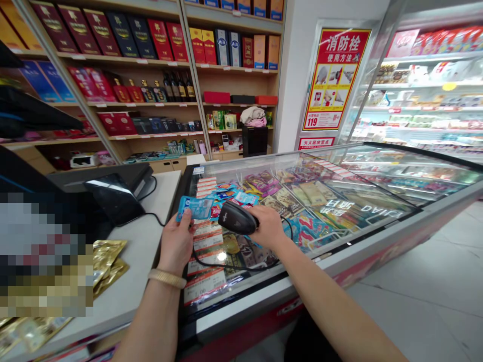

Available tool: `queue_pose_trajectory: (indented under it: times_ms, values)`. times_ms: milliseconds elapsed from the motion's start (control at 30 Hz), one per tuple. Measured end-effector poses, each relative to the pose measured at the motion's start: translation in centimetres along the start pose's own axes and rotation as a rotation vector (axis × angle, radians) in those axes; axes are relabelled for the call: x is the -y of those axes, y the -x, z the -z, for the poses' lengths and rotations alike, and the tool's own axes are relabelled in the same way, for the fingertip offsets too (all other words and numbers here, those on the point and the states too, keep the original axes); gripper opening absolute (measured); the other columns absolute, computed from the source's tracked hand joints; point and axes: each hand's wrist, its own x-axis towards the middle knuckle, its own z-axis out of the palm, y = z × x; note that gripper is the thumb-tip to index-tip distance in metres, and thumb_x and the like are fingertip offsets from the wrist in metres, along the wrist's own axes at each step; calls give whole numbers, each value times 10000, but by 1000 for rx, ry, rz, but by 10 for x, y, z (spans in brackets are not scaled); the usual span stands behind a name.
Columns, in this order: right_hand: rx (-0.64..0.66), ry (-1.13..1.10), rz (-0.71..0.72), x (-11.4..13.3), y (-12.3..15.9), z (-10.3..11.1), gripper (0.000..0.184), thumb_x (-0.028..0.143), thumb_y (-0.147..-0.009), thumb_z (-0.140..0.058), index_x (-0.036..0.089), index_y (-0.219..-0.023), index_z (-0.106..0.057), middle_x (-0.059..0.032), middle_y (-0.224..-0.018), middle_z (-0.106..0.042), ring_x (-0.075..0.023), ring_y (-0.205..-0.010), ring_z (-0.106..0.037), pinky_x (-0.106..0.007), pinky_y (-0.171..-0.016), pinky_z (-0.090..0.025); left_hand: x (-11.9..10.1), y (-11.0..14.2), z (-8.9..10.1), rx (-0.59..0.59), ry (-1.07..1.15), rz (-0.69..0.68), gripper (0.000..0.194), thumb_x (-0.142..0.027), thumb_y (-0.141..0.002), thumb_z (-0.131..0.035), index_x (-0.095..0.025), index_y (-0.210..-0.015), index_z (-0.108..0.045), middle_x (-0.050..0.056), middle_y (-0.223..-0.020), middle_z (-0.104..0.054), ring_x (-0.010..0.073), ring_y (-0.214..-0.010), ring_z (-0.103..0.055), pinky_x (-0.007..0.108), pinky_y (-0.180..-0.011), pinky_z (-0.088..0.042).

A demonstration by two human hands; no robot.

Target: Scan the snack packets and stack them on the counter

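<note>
My left hand (pixel 176 240) pinches a small blue packet (pixel 196 207) by its lower left part, thumb on top. Wrapped round the handle of a black barcode scanner (pixel 237 218) is my right hand (pixel 268 227); the scanner's head points left, close to the packet. From the scanner a black cable (pixel 241 268) loops over the glass lid of the chest freezer (pixel 264 271). Several blue and red packets (pixel 226 193) lie on the glass just beyond the scanner. A beige band circles my left wrist.
On the white counter (pixel 145 241) at left are gold foil packets (pixel 109 256) and a dark tablet-like screen (pixel 113 193). Part of the left side is blurred out. Shelves of boxed bottles (pixel 139 37) line the back wall. A lit refrigerated display (pixel 430 100) stands at right.
</note>
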Motion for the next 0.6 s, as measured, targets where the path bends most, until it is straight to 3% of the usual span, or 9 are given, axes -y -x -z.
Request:
queue_pose_trajectory:
  times_ms: [300, 600]
  values:
    - [-28, 1, -6, -2, 0, -1, 298, 257, -694, -691, 219, -989, -712, -56, -892, -735, -238, -851, -680, -319, -750, -473, 4, -2, 3, 4, -32, -9, 388, -457, -595, -819, -166, -785, -647, -46, -605, -557, 102, -586, -520, 230, -590, -443]
    - [13, 24, -31, -2, -1, 0, 315, 263, -687, -693, 216, -998, -707, -60, -896, -732, -241, -858, -679, -322, -758, -477, 5, -3, 4, 12, -11, -10, 498, -511, -502, -865, -166, -784, -643, -40, -625, -584, 95, -581, -511, 221, -564, -427]
